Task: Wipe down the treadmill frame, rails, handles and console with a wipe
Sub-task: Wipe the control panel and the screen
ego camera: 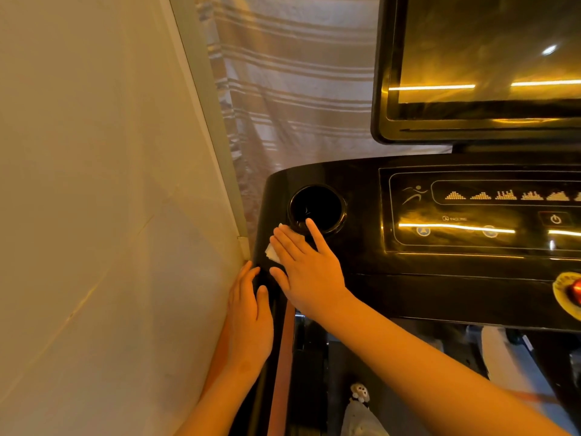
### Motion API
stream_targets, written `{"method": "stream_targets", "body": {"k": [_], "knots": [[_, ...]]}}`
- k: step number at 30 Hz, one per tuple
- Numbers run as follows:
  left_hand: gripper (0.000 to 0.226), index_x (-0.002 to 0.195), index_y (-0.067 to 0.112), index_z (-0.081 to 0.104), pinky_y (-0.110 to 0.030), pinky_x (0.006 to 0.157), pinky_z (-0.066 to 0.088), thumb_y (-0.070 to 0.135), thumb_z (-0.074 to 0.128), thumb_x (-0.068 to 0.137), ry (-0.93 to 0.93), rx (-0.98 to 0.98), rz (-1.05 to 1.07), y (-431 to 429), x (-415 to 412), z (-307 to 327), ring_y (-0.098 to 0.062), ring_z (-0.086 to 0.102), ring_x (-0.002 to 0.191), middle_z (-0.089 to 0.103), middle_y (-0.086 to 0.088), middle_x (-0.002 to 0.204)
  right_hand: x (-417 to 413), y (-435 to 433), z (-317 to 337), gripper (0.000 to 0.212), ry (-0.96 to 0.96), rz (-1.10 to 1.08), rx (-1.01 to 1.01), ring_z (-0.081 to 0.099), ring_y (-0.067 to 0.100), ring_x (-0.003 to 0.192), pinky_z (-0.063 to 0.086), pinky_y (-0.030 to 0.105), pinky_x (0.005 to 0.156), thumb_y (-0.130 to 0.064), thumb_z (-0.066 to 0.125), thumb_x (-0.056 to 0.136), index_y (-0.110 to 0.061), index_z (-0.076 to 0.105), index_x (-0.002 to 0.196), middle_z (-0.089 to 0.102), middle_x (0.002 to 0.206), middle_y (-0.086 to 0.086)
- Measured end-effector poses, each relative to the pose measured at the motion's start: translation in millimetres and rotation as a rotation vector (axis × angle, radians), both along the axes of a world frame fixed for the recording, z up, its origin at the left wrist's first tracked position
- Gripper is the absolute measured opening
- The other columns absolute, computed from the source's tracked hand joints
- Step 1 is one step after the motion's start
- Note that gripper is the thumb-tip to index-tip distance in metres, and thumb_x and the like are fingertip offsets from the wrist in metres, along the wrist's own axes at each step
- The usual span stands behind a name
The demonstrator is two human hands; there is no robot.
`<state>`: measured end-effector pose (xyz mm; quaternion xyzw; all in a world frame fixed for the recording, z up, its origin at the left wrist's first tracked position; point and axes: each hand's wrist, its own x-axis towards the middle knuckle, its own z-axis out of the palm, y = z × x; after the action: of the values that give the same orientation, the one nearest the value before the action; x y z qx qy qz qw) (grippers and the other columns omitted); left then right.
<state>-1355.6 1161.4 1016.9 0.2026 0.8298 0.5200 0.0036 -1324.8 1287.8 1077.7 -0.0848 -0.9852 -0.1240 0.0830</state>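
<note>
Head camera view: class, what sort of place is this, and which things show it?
Probably a room at home, not a gym: a glossy black treadmill console squeezed against a plain cream wall, with a striped white fabric curtain behind.

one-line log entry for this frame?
right hand flat, pressing wipe on console by cup holder | left hand on left handrail
</note>
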Motion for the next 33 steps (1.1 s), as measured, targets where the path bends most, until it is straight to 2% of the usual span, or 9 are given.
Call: {"method": "stream_targets", "body": {"k": [3,8,13,17,21,26,29,31,33], "knots": [[0.042,0.143,0.025,0.036,-0.036,0.117,0.029,0.026,0.036,0.101,0.038,-0.006,-0.021,-0.1,0.5,0.8,-0.007,0.030,0.139,0.033,0.007,0.152,34.1,11.1,-5.8,0.061,0.061,0.011,-0.094,0.026,0.016,0.144,0.006,0.048,0.117,-0.050,0.018,0.098,-0.018,0.038,0.146,0.037,0.152,0.002],[0.047,0.146,0.029,0.032,-0.032,0.118,0.024,0.044,0.029,0.101,0.148,-0.047,-0.133,16.0,-5.5,6.0,0.000,0.023,0.141,0.027,0.018,0.153,79.9,49.6,-4.2,0.060,0.142,-0.032,-0.086,0.023,0.016,0.145,0.012,0.050,0.116,-0.050,0.025,0.099,-0.020,0.030,0.150,0.029,0.155,0.001],[0.046,0.148,0.025,0.031,-0.034,0.119,0.024,0.033,0.034,0.103,0.162,0.002,-0.138,46.4,-25.1,28.9,-0.001,0.022,0.142,0.026,0.013,0.155,68.7,76.2,8.6,0.066,0.149,-0.193,-0.093,0.020,0.017,0.146,0.008,0.048,0.117,-0.055,0.015,0.098,-0.018,0.028,0.151,0.027,0.156,0.002],[0.048,0.150,0.020,0.028,-0.035,0.119,0.023,0.031,0.034,0.104,0.222,0.032,-0.139,67.4,-40.2,51.7,-0.006,0.023,0.143,0.027,0.006,0.156,49.9,62.0,10.3,0.079,0.173,-0.290,-0.149,0.012,0.022,0.148,0.006,0.046,0.117,-0.064,0.010,0.094,-0.012,0.023,0.152,0.020,0.159,0.008],[0.048,0.150,0.019,0.028,-0.031,0.117,0.025,0.030,0.036,0.104,0.240,0.030,-0.151,88.1,-50.1,72.6,-0.010,0.026,0.142,0.031,0.003,0.154,67.7,47.6,2.0,0.081,0.181,-0.218,-0.154,0.017,0.025,0.147,0.012,0.047,0.116,-0.065,0.013,0.093,-0.009,0.028,0.150,0.024,0.157,0.011],[0.051,0.151,0.019,0.025,-0.040,0.119,0.024,0.033,0.036,0.103,0.250,-0.082,-0.186,105.2,-50.7,72.1,-0.013,0.024,0.144,0.030,0.002,0.156,62.6,72.4,12.7,0.077,0.158,-0.183,-0.116,0.025,0.022,0.144,0.014,0.047,0.114,-0.064,0.014,0.095,-0.011,0.036,0.147,0.032,0.154,0.008],[0.052,0.152,0.023,0.022,-0.035,0.121,0.014,0.036,0.034,0.103,0.242,-0.103,-0.171,104.5,-48.6,69.6,-0.004,0.011,0.144,0.025,0.007,0.157,46.6,90.7,25.4,0.079,0.122,-0.163,-0.114,0.029,0.022,0.142,0.015,0.046,0.113,-0.065,0.014,0.094,-0.011,0.041,0.144,0.038,0.151,0.008],[0.052,0.152,0.024,0.022,-0.034,0.122,0.013,0.036,0.034,0.103,0.264,-0.102,-0.165,98.8,-48.4,66.6,0.006,0.008,0.138,0.025,0.008,0.158,40.0,102.2,33.2,0.081,0.073,-0.129,-0.096,0.023,0.020,0.143,0.007,0.044,0.115,-0.068,0.012,0.093,-0.013,0.036,0.147,0.034,0.153,0.007],[0.057,0.152,0.025,0.022,-0.040,0.121,0.017,0.044,0.030,0.100,0.269,-0.101,-0.150,90.3,-47.7,61.3,-0.001,0.012,0.143,0.023,0.006,0.158,34.8,114.5,41.6,0.087,0.026,-0.063,-0.079,0.000,0.015,0.146,-0.011,0.040,0.116,-0.073,0.000,0.086,-0.019,0.015,0.152,0.010,0.160,0.001]]}}
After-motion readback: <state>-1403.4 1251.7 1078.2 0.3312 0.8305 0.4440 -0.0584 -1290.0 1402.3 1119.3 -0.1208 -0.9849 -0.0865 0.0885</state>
